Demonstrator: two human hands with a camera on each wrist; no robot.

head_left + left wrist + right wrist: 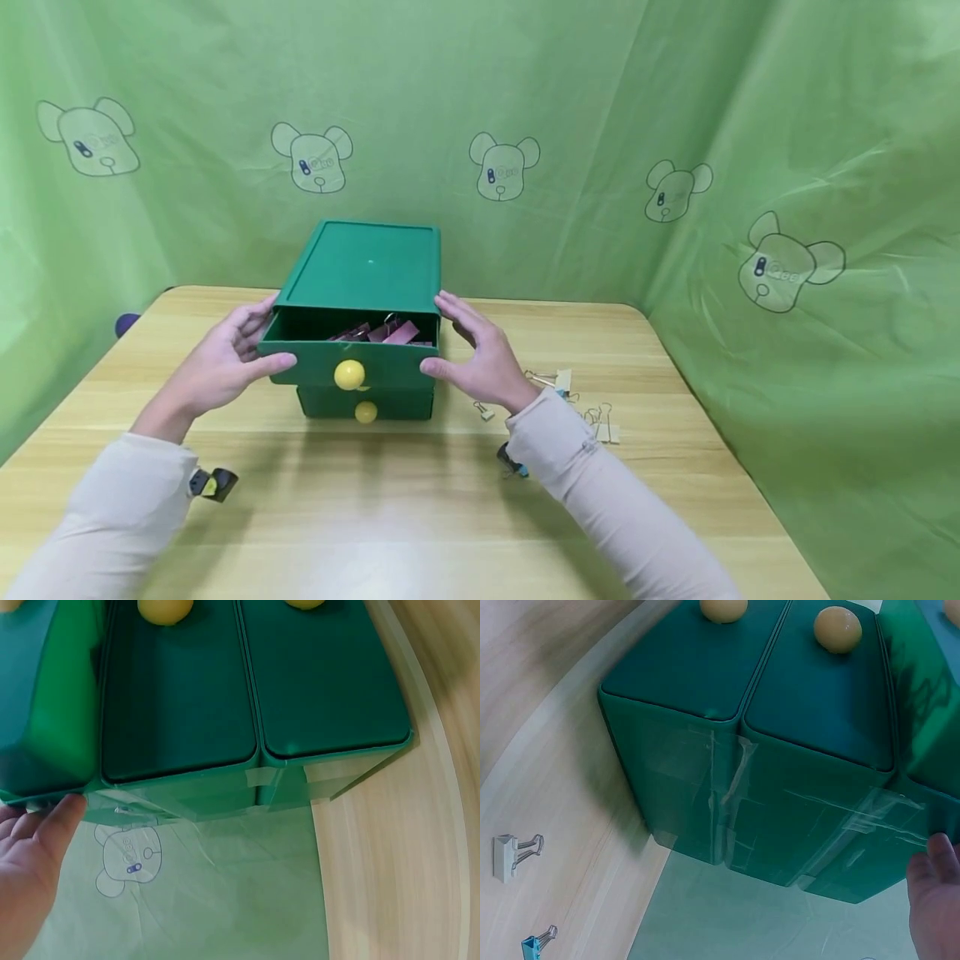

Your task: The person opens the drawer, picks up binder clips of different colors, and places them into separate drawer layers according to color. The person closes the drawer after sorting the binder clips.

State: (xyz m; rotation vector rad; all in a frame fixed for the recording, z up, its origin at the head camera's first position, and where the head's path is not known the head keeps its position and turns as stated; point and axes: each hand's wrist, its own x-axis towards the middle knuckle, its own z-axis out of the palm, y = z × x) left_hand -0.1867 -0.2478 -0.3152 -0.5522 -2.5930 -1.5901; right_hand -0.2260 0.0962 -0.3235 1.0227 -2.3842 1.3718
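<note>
A green drawer cabinet (363, 267) stands on the table, its top drawer (307, 354) pulled out and holding several pink binder clips (401, 333). My left hand (221, 367) touches the cabinet's left side with its fingers, the thumb reaching the drawer front's left end. On the opposite side my right hand (486, 354) lays fairly straight fingers along the cabinet wall, thumb at the drawer front's right end. Yellow round knobs (349, 375) mark the drawers. In both wrist views the two lower drawers (322, 682) are closed, and the fingertips (939, 847) rest against the cabinet side.
White binder clips (606, 432) lie on the table right of the cabinet, near my right forearm. One of them (506, 859) and a blue clip (531, 947) show in the right wrist view. A green curtain (585, 167) with bear drawings surrounds the table (375, 517).
</note>
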